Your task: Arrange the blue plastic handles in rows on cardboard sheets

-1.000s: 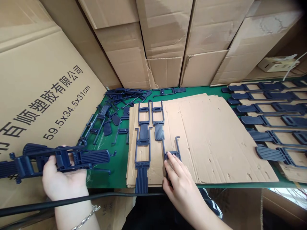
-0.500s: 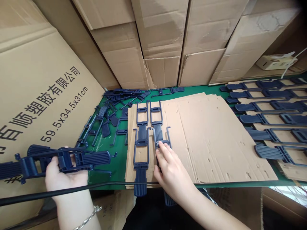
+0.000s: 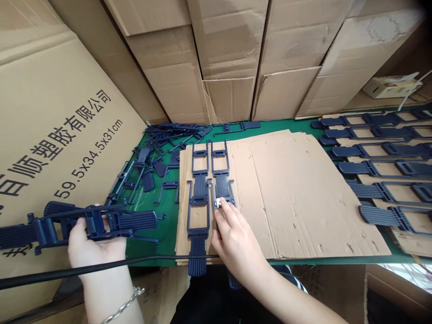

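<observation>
My left hand, at the left above the green table, is closed around several dark blue plastic pieces with open frames and ribbed flat ends. My right hand lies over another blue plastic frame piece on the cardboard sheets and grips it, hiding most of its middle. That piece's upper arms lie alongside the ribbed end of an upper frame piece. To its left, a blue frame piece lies lengthwise, its ribbed end past the table's front edge.
Loose blue pieces are heaped on the green table at the back left. Rows of joined blue pieces lie on cardboard at the right. Cardboard boxes wall the back and left. A black cable crosses in front.
My right hand has shifted slightly left with the frame piece, bringing its arms closer around the upper piece's ribbed end. My left hand still holds its pieces, a little further right.
</observation>
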